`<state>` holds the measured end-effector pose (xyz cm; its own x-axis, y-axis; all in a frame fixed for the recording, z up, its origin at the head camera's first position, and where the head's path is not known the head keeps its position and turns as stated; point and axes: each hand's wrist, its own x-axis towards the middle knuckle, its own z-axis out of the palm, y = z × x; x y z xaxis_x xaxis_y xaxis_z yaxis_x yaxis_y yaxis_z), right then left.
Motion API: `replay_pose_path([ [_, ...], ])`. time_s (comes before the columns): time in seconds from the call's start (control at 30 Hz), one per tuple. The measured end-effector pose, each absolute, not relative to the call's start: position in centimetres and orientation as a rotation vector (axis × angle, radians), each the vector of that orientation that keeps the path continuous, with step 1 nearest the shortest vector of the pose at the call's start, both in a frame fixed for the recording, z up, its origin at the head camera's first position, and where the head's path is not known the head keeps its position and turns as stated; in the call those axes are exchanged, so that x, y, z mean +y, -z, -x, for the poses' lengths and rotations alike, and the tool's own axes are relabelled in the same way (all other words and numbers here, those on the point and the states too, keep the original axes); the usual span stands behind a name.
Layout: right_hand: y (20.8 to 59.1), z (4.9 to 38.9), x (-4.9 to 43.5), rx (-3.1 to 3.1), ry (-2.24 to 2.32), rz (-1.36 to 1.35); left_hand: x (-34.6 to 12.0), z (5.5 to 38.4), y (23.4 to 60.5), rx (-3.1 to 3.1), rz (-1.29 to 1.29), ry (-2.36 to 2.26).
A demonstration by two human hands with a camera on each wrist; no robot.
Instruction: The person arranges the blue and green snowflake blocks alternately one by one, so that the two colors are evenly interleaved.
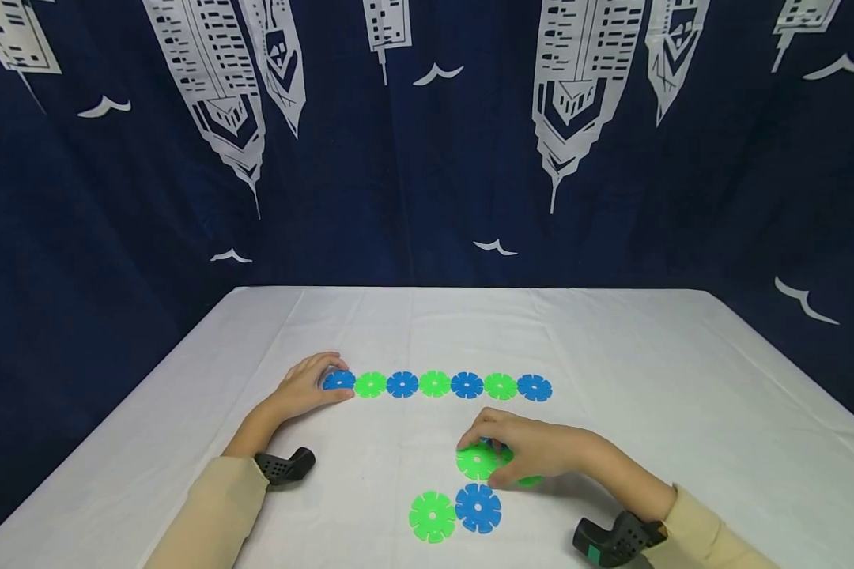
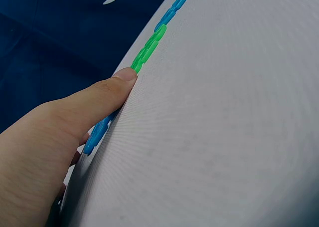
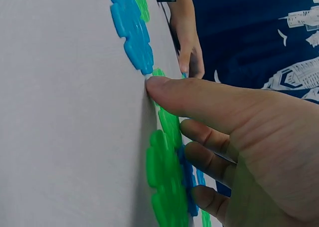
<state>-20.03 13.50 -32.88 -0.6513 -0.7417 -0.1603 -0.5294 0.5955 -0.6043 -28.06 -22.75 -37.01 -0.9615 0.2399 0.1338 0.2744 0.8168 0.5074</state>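
A straight row of notched plastic snowflake discs, alternating blue and green, lies flat on the white cloth. My left hand is at its left end, thumb and fingers round the edges of the end blue disc. In the left wrist view the thumb lies where this disc meets a green disc. Closer to me, my right hand has its thumb and index finger at opposite edges of a loose green disc. That hand partly covers another green disc and a blue one.
In front of the right hand lie a blue disc and a green disc. The row's right end is a blue disc. Beyond the white table hangs a dark blue curtain with white building prints.
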Motion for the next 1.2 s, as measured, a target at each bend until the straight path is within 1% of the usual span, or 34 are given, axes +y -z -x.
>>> replay_pose_path([
  [0.37,33.5,20.4,13.5,2.412,0.79,1.019,-22.7,28.1,37.1,-2.928,0.419,0.843],
  [0.63,33.6,20.2,13.3,2.46,0.809,0.956,-22.7,28.1,37.2,-2.929,0.415,0.828],
  [1.2,34.0,20.0,13.0,2.531,0.805,0.943,-22.7,28.1,37.2,-2.931,0.415,0.816],
])
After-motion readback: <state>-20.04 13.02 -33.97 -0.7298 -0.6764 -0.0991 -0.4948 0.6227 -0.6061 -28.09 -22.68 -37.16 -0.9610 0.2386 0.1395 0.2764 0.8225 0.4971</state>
